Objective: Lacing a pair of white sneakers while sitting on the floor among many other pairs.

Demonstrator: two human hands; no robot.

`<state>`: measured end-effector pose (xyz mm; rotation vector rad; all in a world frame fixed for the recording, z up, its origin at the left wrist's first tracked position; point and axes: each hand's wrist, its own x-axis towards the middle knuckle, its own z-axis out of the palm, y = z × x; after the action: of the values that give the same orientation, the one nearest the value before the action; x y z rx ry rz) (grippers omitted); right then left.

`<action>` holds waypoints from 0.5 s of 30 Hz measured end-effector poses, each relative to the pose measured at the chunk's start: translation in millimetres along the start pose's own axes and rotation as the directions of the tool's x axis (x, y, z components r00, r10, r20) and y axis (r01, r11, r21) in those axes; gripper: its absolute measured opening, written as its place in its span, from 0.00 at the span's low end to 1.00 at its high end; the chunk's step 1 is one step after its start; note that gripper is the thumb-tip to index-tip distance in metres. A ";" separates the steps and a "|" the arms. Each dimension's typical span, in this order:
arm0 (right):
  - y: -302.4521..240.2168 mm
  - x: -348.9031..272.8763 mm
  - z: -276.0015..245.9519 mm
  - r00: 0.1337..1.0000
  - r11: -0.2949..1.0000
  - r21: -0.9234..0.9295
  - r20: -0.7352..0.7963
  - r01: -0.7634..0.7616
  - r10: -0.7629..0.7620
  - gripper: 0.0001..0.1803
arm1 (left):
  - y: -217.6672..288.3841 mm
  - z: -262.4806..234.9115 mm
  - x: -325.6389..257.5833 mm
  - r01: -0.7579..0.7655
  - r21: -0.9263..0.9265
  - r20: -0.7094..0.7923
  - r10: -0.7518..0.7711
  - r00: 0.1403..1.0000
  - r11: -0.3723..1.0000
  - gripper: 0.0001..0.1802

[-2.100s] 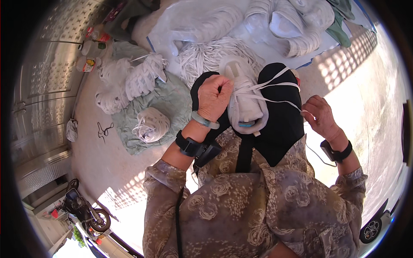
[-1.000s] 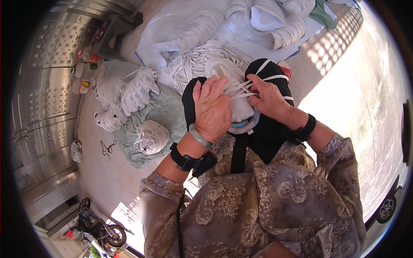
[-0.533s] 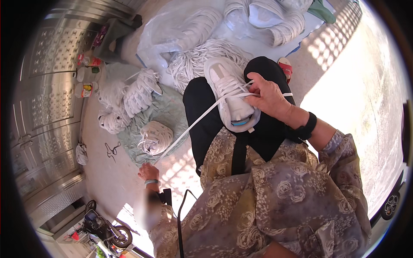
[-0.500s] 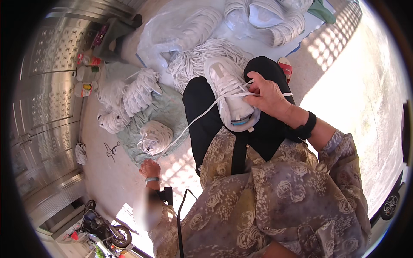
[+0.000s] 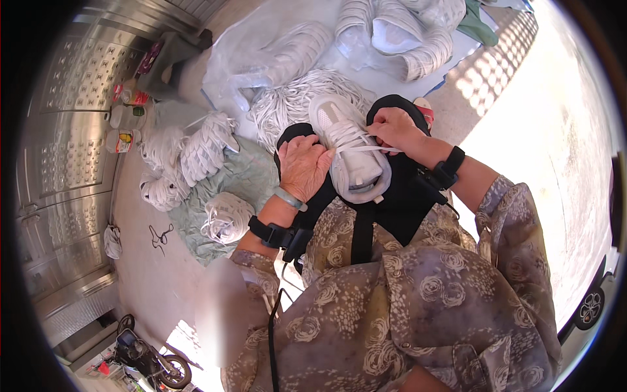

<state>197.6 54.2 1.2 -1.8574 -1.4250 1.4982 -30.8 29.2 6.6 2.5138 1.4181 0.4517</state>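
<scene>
Head view: noted left hand (image 5: 305,164) back upward over left thigh, fingers bent, thumb and fingertips at left edge of white shoe (image 5: 358,171); cannot tell whether gripping anything. Noted right hand (image 5: 397,129) on opposite side, fingers drawn in narrow, pinching white lace (image 5: 374,149). Located shoe in lap, between black-clad thighs (image 5: 408,186), upper facing camera. Read toe as pointing away from body and slightly left, heel and foot hole toward body; long axis steep in view, leaning left at far end. Traced lace across tongue, partly covering it. Observed right hand blocking sight of part of right thigh, and shoe toe overlapping near edge of loose lace pile (image 5: 287,108). Farther left, recorded second white shoe (image 5: 226,217) on rumpled green cloth (image 5: 255,173), with row of white shoes (image 5: 202,147) just beyond. Past lace pile, logged plastic-wrapped white stack (image 5: 281,59) and nested white pieces (image 5: 392,32) on pale sheet (image 5: 255,26). Beyond right knee, spotted red-and-white slipper (image 5: 424,108), partly hidden. At far left, listed plastic jars (image 5: 121,140) near metal door (image 5: 78,130).
</scene>
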 end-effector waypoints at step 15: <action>28.1 9.3 13.4 0.858 0.883 0.118 -0.327 0.454 -0.397 0.10 | 27.8 -26.8 -10.7 -0.224 -0.038 -0.005 0.224 0.974 0.974 0.05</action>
<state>198.4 46.1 -30.3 -1.4486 -1.3778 1.0468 -23.9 6.8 39.1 2.6537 1.1173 0.5134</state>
